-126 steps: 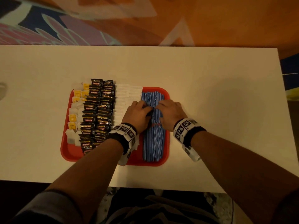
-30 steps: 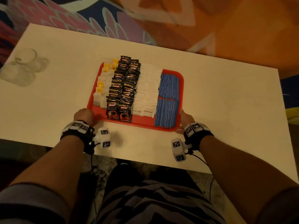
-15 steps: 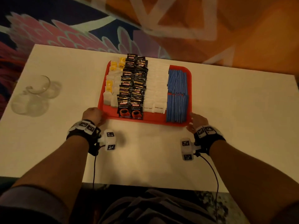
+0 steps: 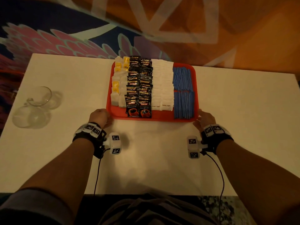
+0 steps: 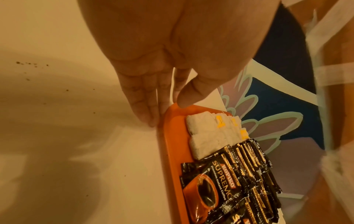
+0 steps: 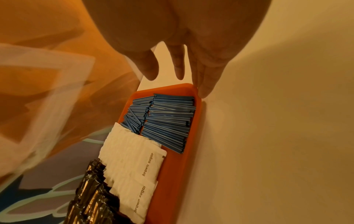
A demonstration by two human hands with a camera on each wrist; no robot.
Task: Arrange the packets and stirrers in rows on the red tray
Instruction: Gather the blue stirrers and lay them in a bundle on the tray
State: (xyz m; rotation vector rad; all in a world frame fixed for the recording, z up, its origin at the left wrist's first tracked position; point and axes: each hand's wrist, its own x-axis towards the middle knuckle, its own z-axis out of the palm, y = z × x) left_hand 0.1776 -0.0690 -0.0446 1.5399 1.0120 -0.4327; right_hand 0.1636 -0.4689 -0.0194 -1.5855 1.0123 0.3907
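1. Sorting looks done: packets (image 4: 139, 88) and stirrers (image 4: 183, 91) lie in rows on the tray (image 4: 116, 111), mid-worktop.
2. Left hand (image 4: 99, 116) at 7 o'clock, right hand (image 4: 206, 118) at 5, grips slack, fingers straight against the corners (holding nothing).
3. Next, I'd guess: square the tray, gently.

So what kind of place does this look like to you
Probably a hotel or conference coffee station, though that is a guess: a red tray of instant coffee sachets, brown sugar packets and blue stirrers, glass cups, and patterned carpet.
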